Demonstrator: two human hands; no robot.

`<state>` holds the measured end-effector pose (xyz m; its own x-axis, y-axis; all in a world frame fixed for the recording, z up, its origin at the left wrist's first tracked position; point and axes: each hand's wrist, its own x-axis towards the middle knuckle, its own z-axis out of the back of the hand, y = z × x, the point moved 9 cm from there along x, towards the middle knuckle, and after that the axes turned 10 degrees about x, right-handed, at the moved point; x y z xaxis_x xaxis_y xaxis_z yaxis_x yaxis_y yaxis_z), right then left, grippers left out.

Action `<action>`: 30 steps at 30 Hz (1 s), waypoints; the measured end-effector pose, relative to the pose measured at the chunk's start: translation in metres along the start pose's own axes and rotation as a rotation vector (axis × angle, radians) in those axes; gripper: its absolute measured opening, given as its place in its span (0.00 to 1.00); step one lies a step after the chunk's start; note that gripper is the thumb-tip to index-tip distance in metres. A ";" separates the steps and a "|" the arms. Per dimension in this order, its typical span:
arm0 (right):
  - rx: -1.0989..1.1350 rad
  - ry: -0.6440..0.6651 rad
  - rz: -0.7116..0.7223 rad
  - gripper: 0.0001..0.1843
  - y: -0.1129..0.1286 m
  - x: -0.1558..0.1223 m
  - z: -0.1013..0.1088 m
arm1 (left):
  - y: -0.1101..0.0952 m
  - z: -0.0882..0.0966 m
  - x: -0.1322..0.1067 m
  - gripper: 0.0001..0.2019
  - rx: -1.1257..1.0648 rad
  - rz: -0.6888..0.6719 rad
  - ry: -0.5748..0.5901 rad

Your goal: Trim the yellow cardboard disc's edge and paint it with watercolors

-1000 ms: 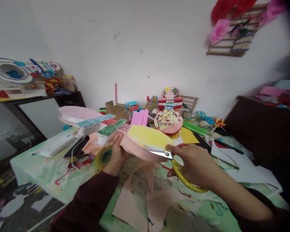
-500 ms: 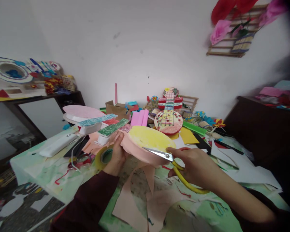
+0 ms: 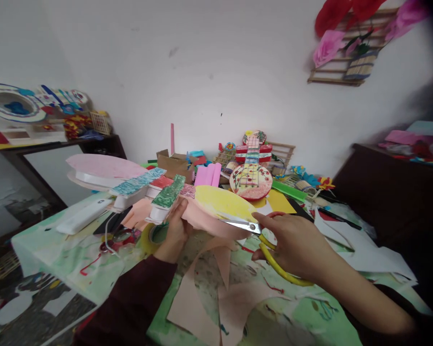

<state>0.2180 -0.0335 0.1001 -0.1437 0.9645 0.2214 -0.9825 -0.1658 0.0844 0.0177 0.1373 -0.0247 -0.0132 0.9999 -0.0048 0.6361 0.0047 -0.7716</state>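
Note:
My left hand (image 3: 177, 229) grips a coloured paper craft model from below, near its middle. One end of the model is a yellow oval (image 3: 223, 202), the other a pink oval (image 3: 104, 166), with green (image 3: 169, 191) and blue strips across the middle. Peach paper (image 3: 209, 222) runs along the side under the yellow oval. In my right hand (image 3: 292, 245) are scissors (image 3: 283, 273) with yellow handles; their blades lie against the yellow oval's near edge. Whether the blades have paper between them I cannot make out. Cut peach paper pieces (image 3: 191, 302) lie on the table below.
A roll of tape (image 3: 149, 240), a white glue gun-like object (image 3: 82, 218) and a cord lie at left. Behind stands a guitar-shaped craft (image 3: 251, 180) beside a pink paper roll (image 3: 207, 175). White paper (image 3: 378, 262) is at right, near a dark cabinet (image 3: 368, 187).
The model has turned slightly in my left hand, its pink end swinging left and toward me. The scissors have shifted a little right along the yellow oval's edge.

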 end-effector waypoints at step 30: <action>-0.029 0.023 -0.030 0.39 -0.001 0.001 -0.018 | -0.007 -0.003 -0.010 0.20 0.003 -0.025 -0.055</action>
<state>0.2169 -0.0288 0.0823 -0.1165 0.9735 0.1966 -0.9894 -0.1310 0.0625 0.0156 0.1275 -0.0173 -0.0721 0.9972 -0.0203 0.6329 0.0300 -0.7737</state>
